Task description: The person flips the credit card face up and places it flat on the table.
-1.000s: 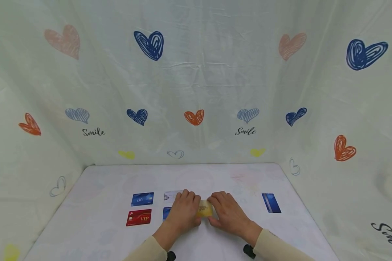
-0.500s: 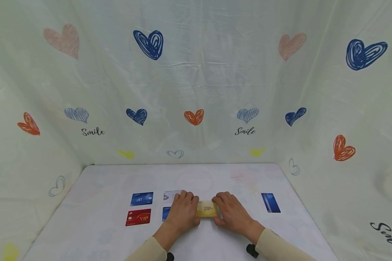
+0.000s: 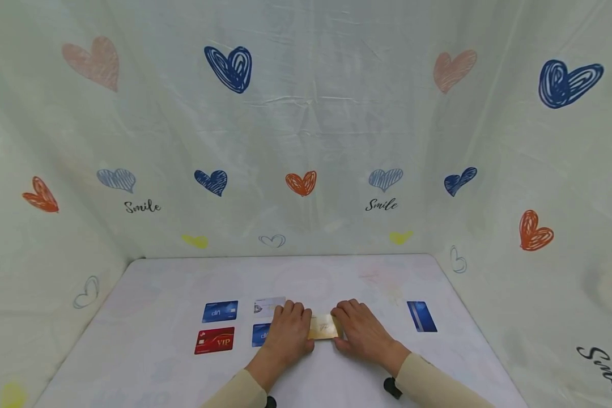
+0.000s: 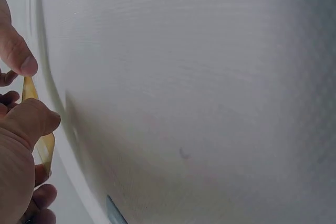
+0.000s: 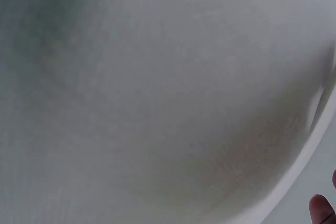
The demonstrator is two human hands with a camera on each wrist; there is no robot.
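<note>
A gold bank card [image 3: 323,327] is held up between both hands in the middle of the head view. My left hand [image 3: 287,331] pinches its left end, thumb toward me and fingers on the far side. At the right end, my right hand [image 3: 363,333] grips it the same way. In the left wrist view the gold card [image 4: 46,149] appears almost edge-on, between the left thumb [image 4: 37,119] and fingers, with the right thumb [image 4: 23,59] at its other end. Only fingertips [image 5: 321,211] show in the right wrist view's corner.
On the white table [image 3: 306,277], a blue card [image 3: 220,311] lies above a red VIP card [image 3: 214,340]. A white card [image 3: 268,306] and another blue card [image 3: 259,335] sit beside the left hand, partly covered. A striped blue card [image 3: 422,316] lies alone at right.
The right hand has shifted slightly right, uncovering more of the gold card. The card's visible face has gone from yellow with dark print to paler gold with different marking.
</note>
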